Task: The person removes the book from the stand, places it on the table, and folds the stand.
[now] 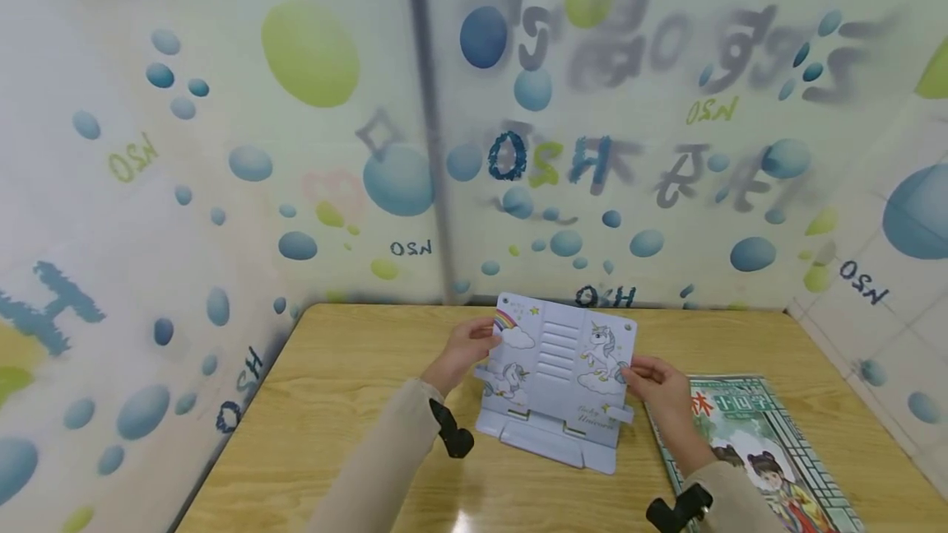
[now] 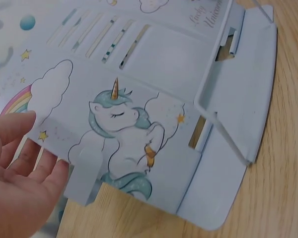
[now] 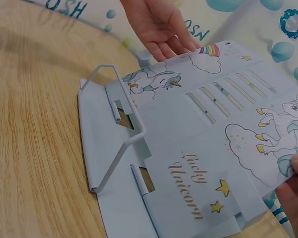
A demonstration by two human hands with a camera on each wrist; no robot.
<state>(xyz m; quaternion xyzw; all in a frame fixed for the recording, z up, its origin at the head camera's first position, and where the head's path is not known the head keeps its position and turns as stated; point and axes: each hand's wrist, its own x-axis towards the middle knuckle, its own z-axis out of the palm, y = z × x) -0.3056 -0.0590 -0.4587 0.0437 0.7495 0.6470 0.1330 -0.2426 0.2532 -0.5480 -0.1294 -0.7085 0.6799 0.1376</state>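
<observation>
A pale blue-white folding book stand (image 1: 554,393) with unicorn, cloud and rainbow prints leans back on the wooden table, its slotted panel raised. My left hand (image 1: 465,350) holds the panel's left edge, thumb in front by the rainbow (image 2: 20,101) and fingers behind. On the opposite edge, my right hand (image 1: 662,401) pinches the panel beside the other unicorn (image 3: 290,124). Along the bottom runs a flat ledge (image 1: 541,440), low on the tabletop. A bent wire bracket (image 3: 110,165) stands over this ledge. Small side tabs (image 2: 84,176) stick out past the panel's edges.
A green illustrated book (image 1: 766,442) lies flat on the table's right side, partly under my right forearm. The wooden table (image 1: 348,368) reaches back to a wall curtain (image 1: 355,187) printed with blue and green dots. Black straps sit on both wrists.
</observation>
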